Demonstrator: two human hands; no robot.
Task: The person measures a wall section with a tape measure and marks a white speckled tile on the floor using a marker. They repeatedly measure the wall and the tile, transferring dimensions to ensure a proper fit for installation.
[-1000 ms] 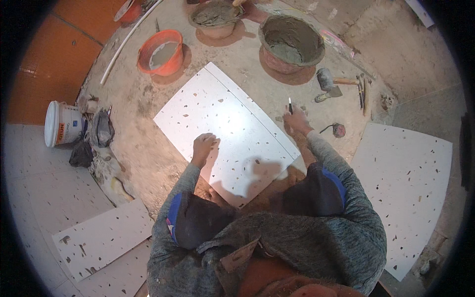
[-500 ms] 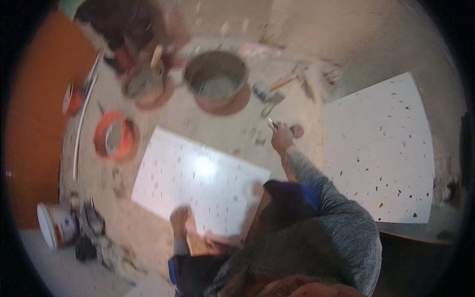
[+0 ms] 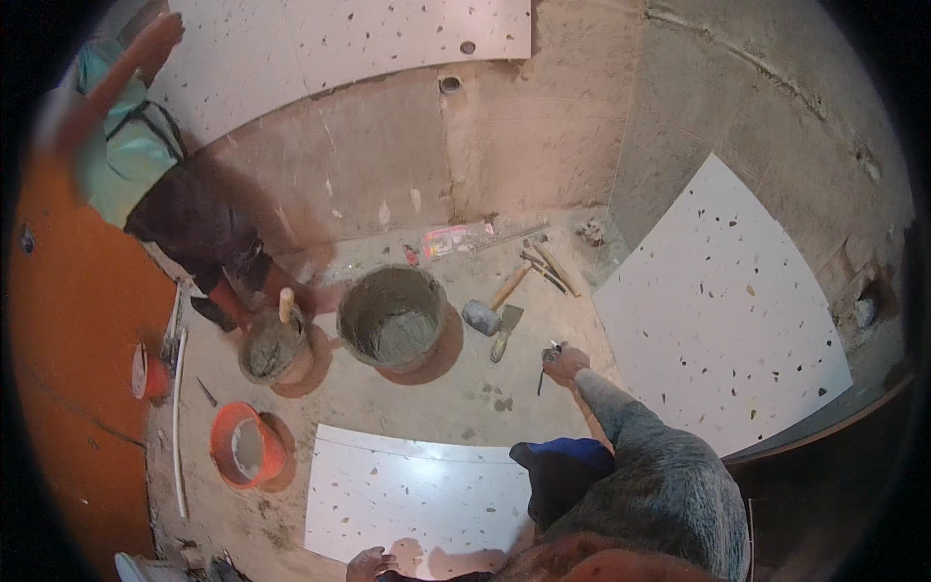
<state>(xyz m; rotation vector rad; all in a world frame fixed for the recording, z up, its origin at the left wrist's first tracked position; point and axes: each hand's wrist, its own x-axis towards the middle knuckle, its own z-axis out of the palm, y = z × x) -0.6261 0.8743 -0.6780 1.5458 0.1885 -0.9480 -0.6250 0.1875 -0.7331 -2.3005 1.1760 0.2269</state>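
Observation:
A white speckled tile (image 3: 412,495) lies flat on the floor in front of me. My left hand (image 3: 369,565) is at its near left edge, fingers partly spread and seemingly resting on it, with nothing visible in them. Beyond the tile's right end, my right hand (image 3: 562,365) is closed low over the floor around a small object with a shiny part and a thin dark shaft; its kind is unclear. Near that hand lie a putty knife (image 3: 504,335) and a rubber mallet (image 3: 485,315) with a wooden handle.
A large tub of grey mortar (image 3: 393,320), a smaller bucket (image 3: 276,347) and an orange bucket (image 3: 249,446) stand ahead. Another speckled tile (image 3: 718,320) leans at the right. A co-worker (image 3: 184,204) stands far left, one hand raised beside a wall tile (image 3: 359,44).
My view has tilted up, bringing the far wall, its tile and the co-worker's upper body into sight. My right hand stays past the tile's right end; my left hand stays at the near edge.

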